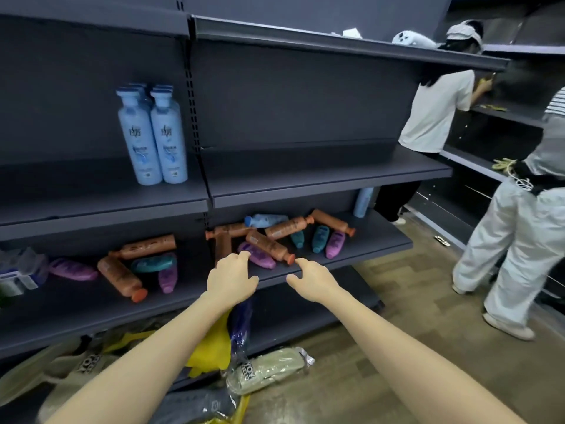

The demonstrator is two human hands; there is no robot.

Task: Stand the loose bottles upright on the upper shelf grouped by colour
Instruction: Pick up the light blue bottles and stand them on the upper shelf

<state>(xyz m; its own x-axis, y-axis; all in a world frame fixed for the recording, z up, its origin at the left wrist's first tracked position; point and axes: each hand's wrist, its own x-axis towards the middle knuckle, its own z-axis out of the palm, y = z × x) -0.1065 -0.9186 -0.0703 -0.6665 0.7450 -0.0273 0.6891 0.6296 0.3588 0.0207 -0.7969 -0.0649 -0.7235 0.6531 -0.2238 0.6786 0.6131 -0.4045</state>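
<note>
Dark grey shop shelving [290,96]: left hand [230,280] and right hand [310,281] hover loosely open and empty, seemingly just short of a toppled orange plastic bottle [267,244] on the lower shelf [373,244]; tall pale blue bottles [153,133] stand on the upper shelf [321,175].

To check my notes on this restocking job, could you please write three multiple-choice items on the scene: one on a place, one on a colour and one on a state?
1. Where are the orange bottles?
A. lying on the lower shelf
B. in a cart
C. in a basket

2. What colour are the upright bottles on the upper shelf?
A. purple
B. light blue
C. teal

3. What do the left hand and right hand hold?
A. one bottle each
B. a cloth
C. nothing

Answers: 1 A, they lie on their sides there; 2 B, each is pale blue; 3 C, neither hand's fingers close on anything.
</note>
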